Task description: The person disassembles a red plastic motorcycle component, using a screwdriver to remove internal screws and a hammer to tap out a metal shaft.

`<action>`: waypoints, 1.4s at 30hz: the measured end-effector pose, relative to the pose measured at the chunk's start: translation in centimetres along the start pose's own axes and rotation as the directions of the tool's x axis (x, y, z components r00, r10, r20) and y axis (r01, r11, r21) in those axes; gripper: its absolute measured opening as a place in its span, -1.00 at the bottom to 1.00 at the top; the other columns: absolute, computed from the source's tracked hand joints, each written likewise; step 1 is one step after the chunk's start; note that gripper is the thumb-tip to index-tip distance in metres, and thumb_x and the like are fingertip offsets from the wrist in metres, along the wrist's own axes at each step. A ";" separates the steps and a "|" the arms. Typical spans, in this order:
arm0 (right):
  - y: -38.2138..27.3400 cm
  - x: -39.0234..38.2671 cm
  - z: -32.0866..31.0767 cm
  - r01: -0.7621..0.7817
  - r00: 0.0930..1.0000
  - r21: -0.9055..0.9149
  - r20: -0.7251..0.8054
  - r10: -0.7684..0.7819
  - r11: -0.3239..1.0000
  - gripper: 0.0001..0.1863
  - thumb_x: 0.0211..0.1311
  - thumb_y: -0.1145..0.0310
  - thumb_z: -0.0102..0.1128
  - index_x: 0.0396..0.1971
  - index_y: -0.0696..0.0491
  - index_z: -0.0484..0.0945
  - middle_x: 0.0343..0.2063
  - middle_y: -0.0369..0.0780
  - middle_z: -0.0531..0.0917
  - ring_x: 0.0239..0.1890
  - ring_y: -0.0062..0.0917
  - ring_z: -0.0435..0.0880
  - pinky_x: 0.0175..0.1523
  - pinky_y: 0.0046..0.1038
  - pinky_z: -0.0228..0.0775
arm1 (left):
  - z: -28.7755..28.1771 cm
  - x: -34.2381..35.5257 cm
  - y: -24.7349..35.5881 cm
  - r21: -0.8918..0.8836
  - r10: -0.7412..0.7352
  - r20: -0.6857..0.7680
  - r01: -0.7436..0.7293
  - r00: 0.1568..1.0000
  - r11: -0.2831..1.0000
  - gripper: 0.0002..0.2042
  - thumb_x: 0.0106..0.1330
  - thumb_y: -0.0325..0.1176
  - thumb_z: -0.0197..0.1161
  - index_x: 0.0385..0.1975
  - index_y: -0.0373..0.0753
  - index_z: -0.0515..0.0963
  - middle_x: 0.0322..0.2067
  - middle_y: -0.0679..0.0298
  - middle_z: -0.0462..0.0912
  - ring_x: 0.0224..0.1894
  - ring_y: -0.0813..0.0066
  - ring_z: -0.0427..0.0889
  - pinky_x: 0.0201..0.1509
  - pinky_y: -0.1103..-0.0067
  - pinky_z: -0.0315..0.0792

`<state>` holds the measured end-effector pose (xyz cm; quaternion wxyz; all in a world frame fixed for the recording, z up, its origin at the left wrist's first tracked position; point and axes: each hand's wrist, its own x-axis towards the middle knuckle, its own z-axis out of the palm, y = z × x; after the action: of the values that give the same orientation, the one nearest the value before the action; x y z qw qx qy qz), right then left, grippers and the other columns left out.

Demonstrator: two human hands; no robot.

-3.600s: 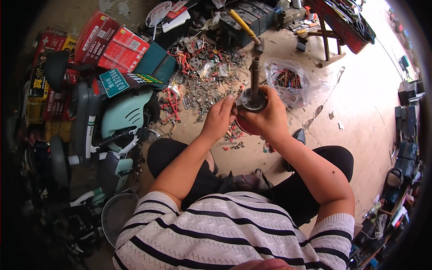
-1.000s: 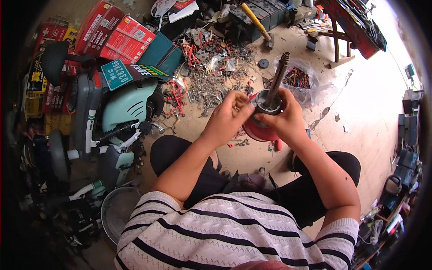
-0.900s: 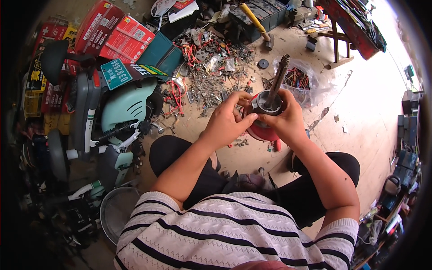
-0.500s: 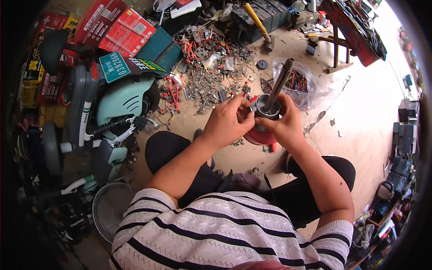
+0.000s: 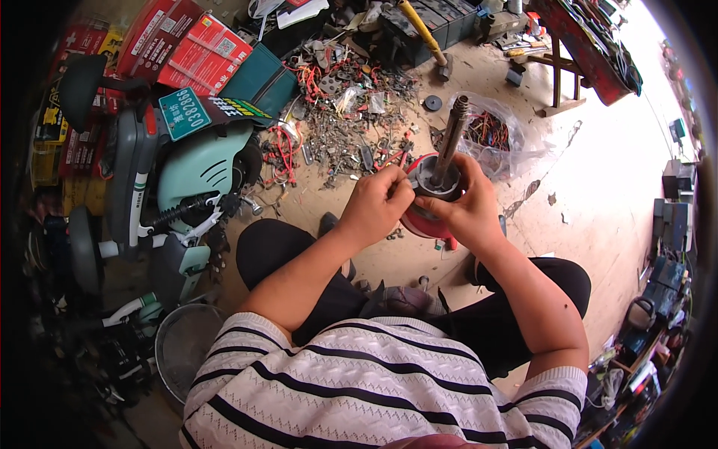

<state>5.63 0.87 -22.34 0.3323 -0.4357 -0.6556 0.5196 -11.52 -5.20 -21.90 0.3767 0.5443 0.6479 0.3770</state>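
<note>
My right hand (image 5: 469, 202) wraps round a grey metal cup-shaped collar (image 5: 426, 179), its thumb pressed along the near side. Out of the collar rises a brown-stained metal shaft (image 5: 450, 140) with a threaded upper end, leaning slightly to the right. Below and partly behind the collar is a round red part (image 5: 425, 227), largely hidden by my hands. My left hand (image 5: 378, 207) is closed in a pinch at the collar's left side. Whatever lies between those fingertips is hidden.
Wires and small scrap parts (image 5: 351, 112) lie heaped ahead. Near them are a yellow-handled hammer (image 5: 420, 30), a clear plastic bag (image 5: 516, 146) of wires and a black disc (image 5: 432, 103). A pale green scooter (image 5: 198, 176) stands left, near a mesh basket (image 5: 183, 352).
The shaft's upper end has swung a little to the left. My left fingers have closed further at the collar's side, and more of the red part shows beside it.
</note>
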 end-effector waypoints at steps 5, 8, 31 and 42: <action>0.2 -0.1 -0.1 0.073 0.997 -0.140 -0.025 -0.078 0.987 -0.35 -0.27 0.38 0.55 -0.08 0.16 0.45 -0.34 -0.14 0.65 -0.25 -0.31 0.65 -0.07 -0.41 0.45 | -0.1 0.1 -0.1 -0.574 -0.442 0.292 0.525 0.848 0.628 -0.77 0.38 -0.27 -0.01 -0.45 -0.28 0.42 -0.66 0.44 0.33 -0.65 0.61 0.35 -0.59 0.67 0.25; 0.2 0.0 -0.3 0.062 0.998 -0.072 0.035 -0.060 0.995 -0.39 -0.25 0.39 0.52 -0.10 0.17 0.45 -0.33 -0.12 0.62 -0.23 -0.29 0.63 -0.08 -0.38 0.42 | -0.5 0.3 -0.1 -0.636 -0.507 0.439 0.655 0.742 0.408 -0.73 0.33 -0.16 0.02 -0.49 -0.23 0.40 -0.68 0.49 0.29 -0.66 0.63 0.30 -0.62 0.70 0.13; 0.9 -0.8 0.2 0.015 0.997 -0.033 0.077 -0.013 0.999 -0.34 -0.27 0.40 0.54 -0.08 0.21 0.42 -0.31 -0.07 0.63 -0.21 -0.24 0.63 -0.06 -0.35 0.43 | 0.4 -1.0 -0.6 0.323 0.403 -0.072 -0.361 0.912 0.875 -0.82 -0.04 -0.52 0.21 -0.39 -0.28 0.43 -0.50 0.19 0.41 -0.59 0.40 0.43 -0.52 0.51 0.35; 0.6 -1.8 -0.1 0.061 0.987 -0.146 0.158 -0.038 0.987 -0.30 -0.24 0.38 0.51 -0.01 0.18 0.39 -0.26 -0.07 0.60 -0.15 -0.23 0.61 -0.02 -0.33 0.41 | 0.2 -2.4 -2.4 -0.379 -0.334 0.287 0.427 0.898 0.821 -0.92 0.26 -0.44 -0.02 -0.47 -0.22 0.37 -0.66 0.49 0.24 -0.67 0.72 0.17 -0.63 0.65 0.10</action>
<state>6.60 -0.73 -22.90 0.2593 -0.4013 -0.7274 0.4925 -12.04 -7.87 -23.93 0.6214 0.3422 0.6004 0.3691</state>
